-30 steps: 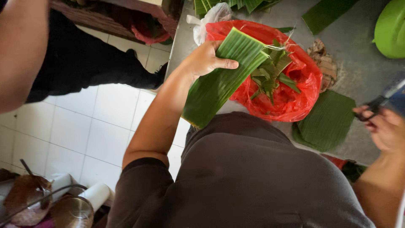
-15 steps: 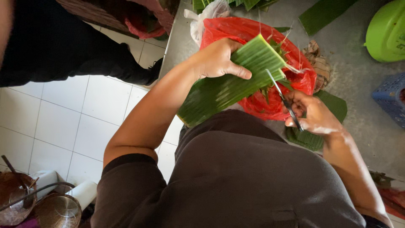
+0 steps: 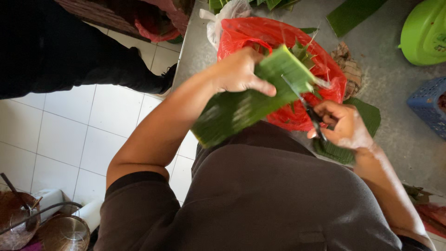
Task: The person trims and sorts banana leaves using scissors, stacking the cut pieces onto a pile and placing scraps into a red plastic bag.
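Note:
My left hand (image 3: 239, 72) grips a folded stack of long green banana leaves (image 3: 246, 104), held over the edge of a grey counter (image 3: 395, 88). My right hand (image 3: 344, 125) holds black scissors (image 3: 306, 109), their blades set against the upper end of the leaf stack. Just beyond the leaves sits a red plastic bag (image 3: 283, 39) with small green leaf trimmings (image 3: 302, 51) in it. A cut green leaf piece (image 3: 367, 116) lies flat on the counter under my right hand.
A lime-green plastic container (image 3: 423, 30) and a blue basket (image 3: 429, 107) stand at the counter's right. More leaves (image 3: 350, 16) lie at the far edge. Another person in dark clothes (image 3: 60, 51) stands on the white tiled floor (image 3: 69, 139). Metal pots (image 3: 62, 232) sit bottom left.
My right hand came in from the right with the scissors and set them to the leaf stack. My left hand kept hold of the leaves and tilted them more level.

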